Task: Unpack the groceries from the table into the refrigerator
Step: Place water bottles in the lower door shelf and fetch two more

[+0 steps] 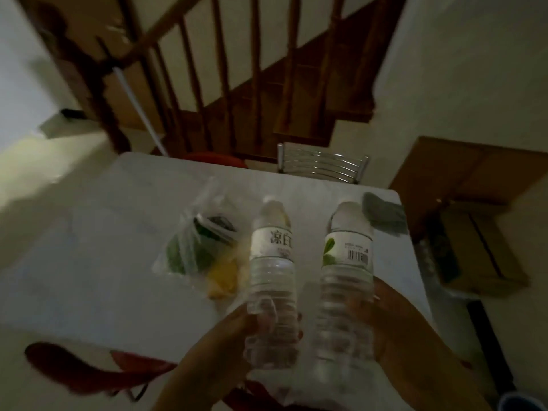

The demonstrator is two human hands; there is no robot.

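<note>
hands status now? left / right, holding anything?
Left hand: closed around the base of the water bottle with printed characters.
Right hand: closed around the lower part of the water bottle with the barcode label.

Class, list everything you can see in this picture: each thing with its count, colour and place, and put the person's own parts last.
Water bottles: 2, clear with white labels, held above the table, left one, right one.
Plastic bag: 1, clear, green and yellow contents, on the table.
Cloth: 1, grey, far right corner of the table.
Table: 1, white, centre.
Metal chair: 1, silver, beyond the table.
Red chair: 1, near left edge.
Cardboard boxes: at least 2, brown, right.
Staircase: 1, brown wood, behind.
Hands: left hand and right hand, each holding a bottle.
</note>
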